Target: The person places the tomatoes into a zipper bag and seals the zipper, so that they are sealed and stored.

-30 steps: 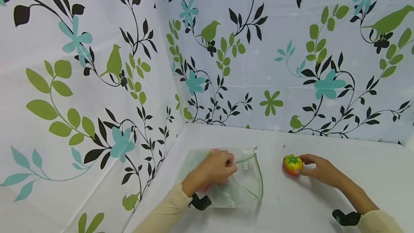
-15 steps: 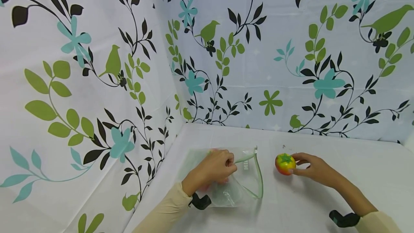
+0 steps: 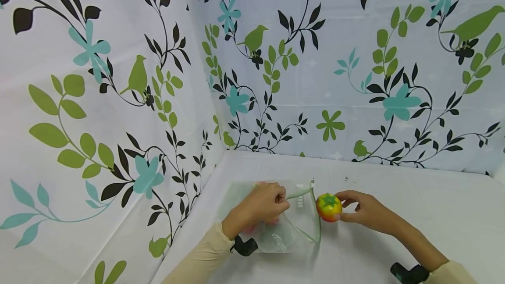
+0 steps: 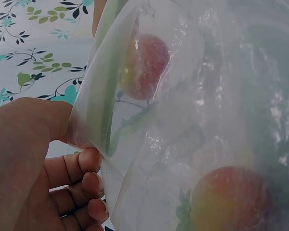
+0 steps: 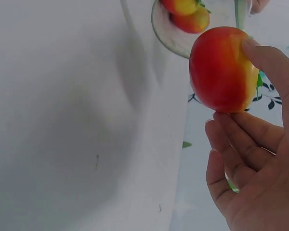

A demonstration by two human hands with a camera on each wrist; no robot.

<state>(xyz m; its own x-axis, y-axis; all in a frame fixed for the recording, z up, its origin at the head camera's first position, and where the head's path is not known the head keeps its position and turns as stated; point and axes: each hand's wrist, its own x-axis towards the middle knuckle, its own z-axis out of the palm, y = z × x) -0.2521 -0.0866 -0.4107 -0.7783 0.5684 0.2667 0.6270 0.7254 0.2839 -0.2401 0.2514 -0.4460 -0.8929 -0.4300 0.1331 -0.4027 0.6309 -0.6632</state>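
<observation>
My left hand [image 3: 265, 203] pinches the edge of a clear zip bag [image 3: 282, 236] with a green seal strip, holding its mouth spread towards the right. Inside the bag, red-and-yellow toy tomatoes [image 4: 233, 202] show blurrily through the plastic in the left wrist view. My right hand [image 3: 364, 209] holds another toy tomato [image 3: 329, 207] between thumb and fingertips, at the bag's mouth. This one has a green leafy top and a glossy red-yellow skin [image 5: 219, 72]. From the head view, my left hand hides part of the bag and its contents.
Both hands are over a white-covered table [image 3: 394, 257]. Behind and to the left stand white cloth walls [image 3: 272, 113] printed with leaves, birds and flowers. Each wrist carries a black camera mount [image 3: 244, 246].
My right hand has brought the held toy tomato leftwards across the table, up to the bag's mouth. My left hand has stayed in place on the bag.
</observation>
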